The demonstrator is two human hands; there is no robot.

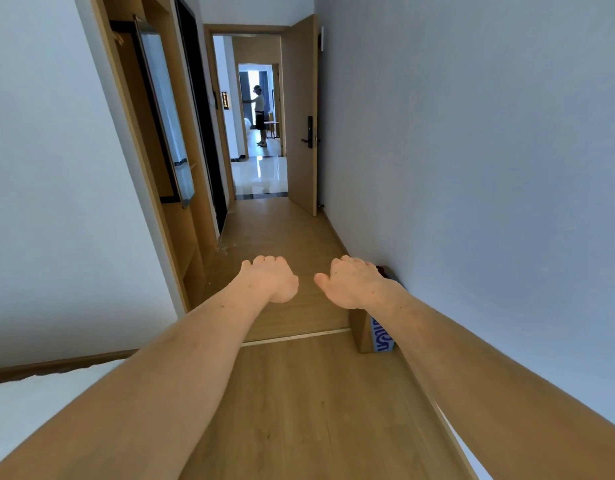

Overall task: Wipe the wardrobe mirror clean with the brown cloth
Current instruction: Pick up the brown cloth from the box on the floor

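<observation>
Fingers of left hand [269,279] and right hand [351,283] loosely curled, empty. Well beyond left fingers: mirror [167,112], untouched. Just past right fingers, dark scrap [381,270] on box [362,329], likely cloth. Step: fetching cloth; next, pinch it.

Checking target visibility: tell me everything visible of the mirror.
The mirror is a tall, narrow pane in a thin dark frame, on the wooden wardrobe at the left, seen at a steep angle. It reflects pale wall, with a dark band near its foot. Neither left hand nor right hand touches it.
</observation>
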